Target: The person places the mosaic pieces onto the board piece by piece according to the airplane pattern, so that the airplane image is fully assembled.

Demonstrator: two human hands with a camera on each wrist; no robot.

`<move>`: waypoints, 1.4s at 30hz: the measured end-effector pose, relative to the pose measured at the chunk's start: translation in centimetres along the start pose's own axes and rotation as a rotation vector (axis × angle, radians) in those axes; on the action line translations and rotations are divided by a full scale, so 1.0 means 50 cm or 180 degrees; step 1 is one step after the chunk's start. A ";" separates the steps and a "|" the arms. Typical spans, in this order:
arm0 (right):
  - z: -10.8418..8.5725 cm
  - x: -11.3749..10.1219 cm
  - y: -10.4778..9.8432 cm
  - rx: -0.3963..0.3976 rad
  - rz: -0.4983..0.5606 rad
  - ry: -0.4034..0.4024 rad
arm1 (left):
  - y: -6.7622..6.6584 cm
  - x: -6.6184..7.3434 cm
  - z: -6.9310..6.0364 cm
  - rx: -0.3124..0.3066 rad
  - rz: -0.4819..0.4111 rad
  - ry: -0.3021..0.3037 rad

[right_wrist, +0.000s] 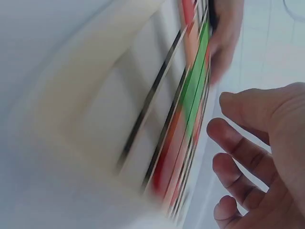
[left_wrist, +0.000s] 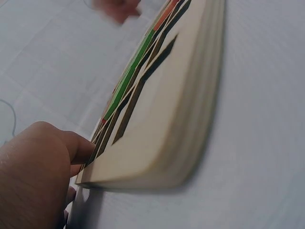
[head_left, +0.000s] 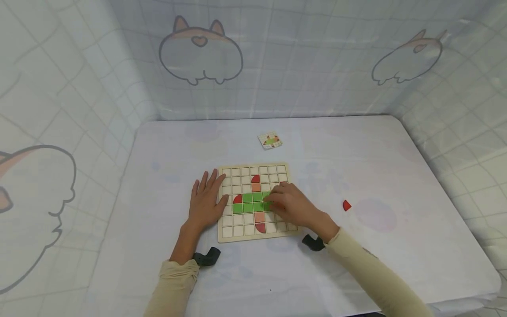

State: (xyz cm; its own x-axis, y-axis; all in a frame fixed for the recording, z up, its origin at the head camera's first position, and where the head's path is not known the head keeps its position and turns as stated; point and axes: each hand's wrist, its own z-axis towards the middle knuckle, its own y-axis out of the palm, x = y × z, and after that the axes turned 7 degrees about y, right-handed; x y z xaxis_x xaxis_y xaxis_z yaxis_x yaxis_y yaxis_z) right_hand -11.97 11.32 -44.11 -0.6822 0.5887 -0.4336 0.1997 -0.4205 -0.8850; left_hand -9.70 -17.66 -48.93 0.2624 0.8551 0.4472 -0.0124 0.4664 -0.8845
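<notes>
A wooden grid board (head_left: 253,239) lies on the table. Green square tiles (head_left: 247,208) fill the middle of its grid, with salmon tiles (head_left: 256,187) and red quarter-round tiles (head_left: 260,227) around them. My left hand (head_left: 206,204) rests at the board's left edge, fingers spread and thumb on the rim. Over the right end of the green tiles is my right hand (head_left: 291,202), covering part of the grid. In the right wrist view, its loosely bent fingers (right_wrist: 228,133) show a gap to the thumb, with no tile seen between them.
One loose red quarter-round tile (head_left: 346,205) lies on the table to the right of the board. Beyond the board sits a small pattern card (head_left: 270,140). Black wrist camera mounts (head_left: 207,256) stick out near both wrists. Printed curtains surround the table's far side and flanks.
</notes>
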 end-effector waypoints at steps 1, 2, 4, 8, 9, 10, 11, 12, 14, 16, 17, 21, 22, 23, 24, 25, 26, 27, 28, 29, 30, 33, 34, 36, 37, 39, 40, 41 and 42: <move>-0.018 0.013 -0.009 0.0062 0.0019 0.0116 | 0.000 0.000 0.000 -0.0002 0.0002 -0.0001; -0.036 0.025 -0.018 0.0120 0.0026 0.0244 | 0.001 0.000 0.000 -0.0005 0.0007 -0.0001; -0.073 0.049 -0.034 0.0228 -0.0025 0.0522 | 0.001 -0.001 0.000 -0.0010 0.0004 0.0000; -0.140 0.092 -0.062 0.0449 -0.0205 0.0946 | 0.004 -0.004 0.000 0.0009 0.0010 0.0009; -0.155 0.102 -0.067 0.0512 -0.0250 0.1029 | 0.005 -0.005 0.000 0.0014 0.0015 0.0013; -0.169 0.110 -0.074 0.0575 -0.0288 0.1099 | 0.006 -0.006 0.000 0.0023 0.0012 0.0022; -0.183 0.117 -0.080 0.0640 -0.0327 0.1174 | 0.007 -0.007 0.000 0.0037 0.0015 0.0032; -0.195 0.124 -0.085 0.0701 -0.0375 0.1261 | 0.008 -0.008 0.001 0.0056 0.0006 0.0040; -0.216 0.134 -0.095 0.0794 -0.0445 0.1455 | 0.009 -0.009 0.000 0.0097 -0.0016 0.0043; -0.232 0.141 -0.103 0.0819 -0.0510 0.1698 | 0.009 -0.010 -0.001 0.0124 -0.0047 0.0029; -0.239 0.144 -0.105 0.0812 -0.0532 0.1829 | 0.008 -0.010 -0.001 0.0138 -0.0059 0.0020; -0.253 0.147 -0.107 0.0697 -0.0450 0.2197 | 0.005 -0.009 -0.002 0.0157 -0.0120 -0.0009; -0.254 0.147 -0.106 0.0682 -0.0390 0.2244 | 0.004 -0.009 -0.002 0.0161 -0.0132 -0.0006; -0.255 0.147 -0.105 0.0680 -0.0332 0.2269 | 0.004 -0.008 -0.002 0.0166 -0.0145 0.0000; -0.254 0.148 -0.104 0.0684 -0.0259 0.2274 | 0.004 -0.008 -0.001 0.0172 -0.0159 0.0009; -0.254 0.149 -0.103 0.0693 -0.0181 0.2279 | 0.003 -0.008 -0.001 0.0181 -0.0173 0.0018; -0.253 0.151 -0.103 0.0695 -0.0113 0.2287 | 0.004 -0.008 -0.001 0.0183 -0.0177 0.0028; -0.253 0.153 -0.103 0.0700 -0.0066 0.2310 | 0.005 -0.008 0.000 0.0188 -0.0184 0.0039; -0.251 0.155 -0.104 0.0690 -0.0002 0.2329 | 0.005 -0.008 -0.001 0.0196 -0.0189 0.0041; -0.249 0.157 -0.105 0.0671 0.0059 0.2351 | 0.005 -0.009 -0.001 0.0201 -0.0193 0.0043; -0.247 0.159 -0.107 0.0635 0.0137 0.2377 | 0.005 -0.010 -0.001 0.0209 -0.0197 0.0046; -0.243 0.162 -0.114 0.0491 0.0313 0.2489 | 0.007 -0.012 -0.001 0.0209 -0.0196 0.0047; -0.242 0.162 -0.116 0.0441 0.0385 0.2519 | 0.008 -0.012 0.000 0.0204 -0.0189 0.0047; -0.243 0.159 -0.119 0.0345 0.0479 0.2561 | 0.009 -0.013 0.001 0.0196 -0.0185 0.0050; -0.243 0.157 -0.120 0.0312 0.0501 0.2581 | 0.009 -0.014 0.001 0.0191 -0.0176 0.0047; -0.244 0.153 -0.122 0.0267 0.0524 0.2585 | 0.008 -0.014 0.001 0.0193 -0.0163 0.0041; -0.246 0.151 -0.123 0.0252 0.0518 0.2579 | 0.009 -0.013 0.002 0.0188 -0.0160 0.0041; -0.248 0.150 -0.123 0.0247 0.0499 0.2567 | 0.010 -0.012 0.002 0.0189 -0.0157 0.0039; -0.249 0.149 -0.123 0.0244 0.0490 0.2553 | 0.010 -0.012 0.002 0.0191 -0.0152 0.0034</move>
State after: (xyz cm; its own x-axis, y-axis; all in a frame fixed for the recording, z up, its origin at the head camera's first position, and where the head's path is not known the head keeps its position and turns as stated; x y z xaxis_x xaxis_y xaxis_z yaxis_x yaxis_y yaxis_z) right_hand -9.52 26.87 -43.98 0.0652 0.8231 -0.5642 0.1816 -0.5657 -0.8043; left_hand -9.96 -17.89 -49.63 0.2744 0.8293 0.4868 -0.0573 0.5195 -0.8526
